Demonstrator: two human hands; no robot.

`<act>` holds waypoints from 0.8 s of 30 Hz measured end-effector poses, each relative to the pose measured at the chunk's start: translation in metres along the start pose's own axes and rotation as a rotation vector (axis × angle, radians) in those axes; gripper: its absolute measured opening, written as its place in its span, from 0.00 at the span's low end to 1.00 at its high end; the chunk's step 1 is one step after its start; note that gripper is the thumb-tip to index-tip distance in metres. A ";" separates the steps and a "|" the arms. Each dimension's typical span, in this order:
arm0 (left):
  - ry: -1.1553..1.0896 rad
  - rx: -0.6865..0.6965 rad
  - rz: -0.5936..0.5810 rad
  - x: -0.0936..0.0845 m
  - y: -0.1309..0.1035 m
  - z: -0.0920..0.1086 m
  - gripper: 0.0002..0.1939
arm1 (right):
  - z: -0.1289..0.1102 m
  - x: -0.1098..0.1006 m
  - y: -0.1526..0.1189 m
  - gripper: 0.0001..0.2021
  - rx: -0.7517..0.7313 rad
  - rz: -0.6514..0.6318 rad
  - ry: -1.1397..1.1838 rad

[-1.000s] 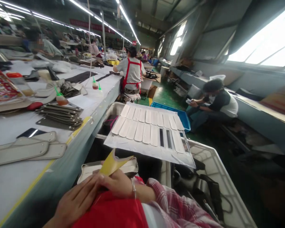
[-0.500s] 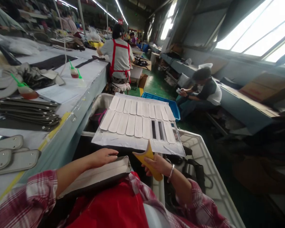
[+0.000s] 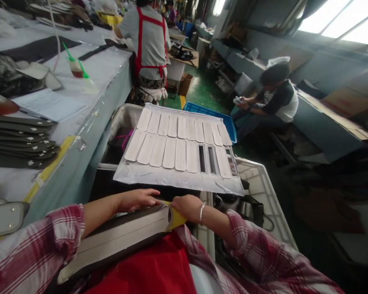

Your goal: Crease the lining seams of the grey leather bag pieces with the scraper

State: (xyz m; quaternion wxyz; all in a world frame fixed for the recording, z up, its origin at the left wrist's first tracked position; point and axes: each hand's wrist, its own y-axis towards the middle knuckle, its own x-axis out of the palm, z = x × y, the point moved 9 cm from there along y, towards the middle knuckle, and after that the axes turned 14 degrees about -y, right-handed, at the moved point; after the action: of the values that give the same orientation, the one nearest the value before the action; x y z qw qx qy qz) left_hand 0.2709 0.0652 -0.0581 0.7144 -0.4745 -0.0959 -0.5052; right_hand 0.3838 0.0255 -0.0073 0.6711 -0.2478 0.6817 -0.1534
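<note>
Across my lap lies a long dark piece with a pale padded strip (image 3: 122,239) along its upper side; I cannot tell what it is. My right hand (image 3: 187,207) grips a yellow curved sheet (image 3: 177,219) against the right-hand end of that piece, and part of the sheet is hidden behind the fingers and the end. Over the far edge of the piece rests my left hand (image 3: 138,200), fingers stretched out near the yellow sheet. Beyond both hands is a white board (image 3: 178,179) carrying two rows of pale rounded strips (image 3: 180,155), with two dark slots at its right.
A worktable (image 3: 88,122) on the left bears stacked dark panels (image 3: 21,141) and green-tipped bottles (image 3: 75,67). White crates (image 3: 266,179) and a blue crate (image 3: 230,126) surround the board. One co-worker (image 3: 151,41) stands ahead; another person (image 3: 279,98) sits at right.
My right hand has brought the yellow sheet left to the end of the padded piece. My left hand has shifted slightly right. The view has tilted down.
</note>
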 end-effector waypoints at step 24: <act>0.464 0.227 0.108 0.006 0.010 0.014 0.31 | -0.037 -0.016 0.026 0.20 -0.067 0.209 -0.252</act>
State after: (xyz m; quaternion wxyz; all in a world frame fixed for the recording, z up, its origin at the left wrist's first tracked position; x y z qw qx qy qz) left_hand 0.2872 0.0725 -0.0527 0.7919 -0.2670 0.0398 -0.5477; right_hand 0.3437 0.0514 -0.0056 0.7550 -0.2149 0.6189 -0.0275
